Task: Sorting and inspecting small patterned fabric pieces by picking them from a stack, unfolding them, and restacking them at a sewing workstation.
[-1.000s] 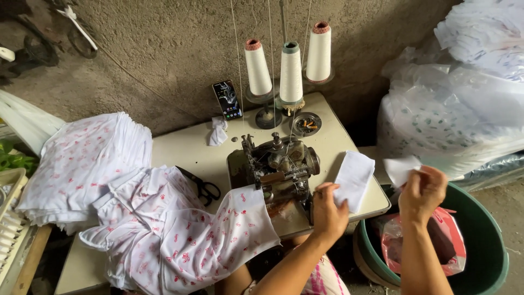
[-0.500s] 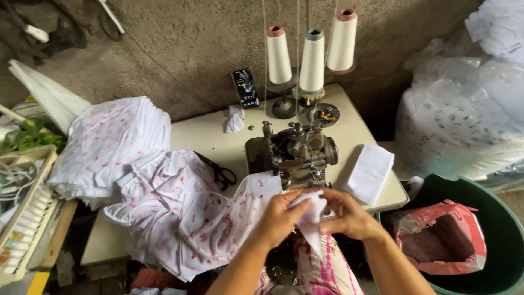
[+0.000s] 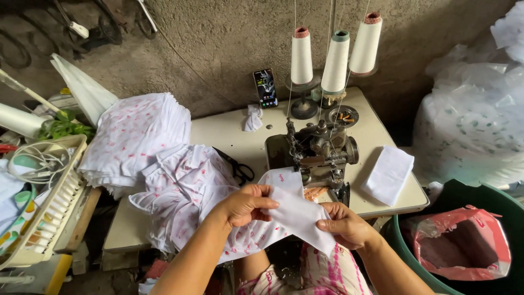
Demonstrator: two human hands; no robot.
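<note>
Tabletop (image 3: pixel 229 131): cream surface set against a rough grey wall (image 3: pixel 218 38). Plastic bags (image 3: pixel 469 125) of fabric stand to its right, above a green tub (image 3: pixel 480 199) that contains a red bag (image 3: pixel 464 243).

Fabric stack (image 3: pixel 134 136): white with pink print, piled on the left end of the tabletop. A loose printed garment (image 3: pixel 185 191) spreads from the stack toward the person, covering part of a pair of black scissors (image 3: pixel 237 169).

Sewing machine (image 3: pixel 316 153): dark metal, standing right of centre on the tabletop. Three thread cones (image 3: pixel 335 54) stand upright behind it, threads running upward. A folded white pile (image 3: pixel 388 175) lies flat to the right of the machine, near the tabletop edge.

White piece (image 3: pixel 297 216): held in front of the machine, above the person's lap, lying over the edge of the printed garment.

Left hand (image 3: pixel 245 205): grip clenched on the upper left edge of the white piece, thumb on top.

Right hand (image 3: pixel 346 224): grip clenched on the right side of the white piece, fingers pinching it.

Phone (image 3: pixel 266 87): leaning upright against the wall, with a crumpled white scrap (image 3: pixel 252 117) just beside it
</note>
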